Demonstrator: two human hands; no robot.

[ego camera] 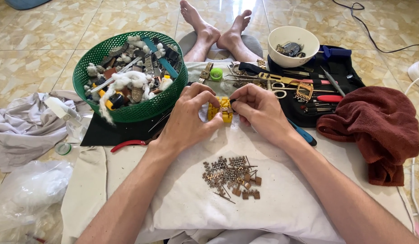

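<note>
Yellow plastic block holder (221,109) sits clamped between both hands — left hand (188,118) gripping its side, right hand (259,113) pinching at its top edge. Just below the hands lies a pile of small brown metal links (231,176) on white cloth (272,199).

Round green plastic mesh basket (90,97) heaped with watch parts and cotton tufts, far left. White ceramic bowl (304,56) beside black tool roll (345,68). Crumpled maroon towel (376,124) right. Small brown metal links (230,176) scattered on white cloth (281,203).
</note>
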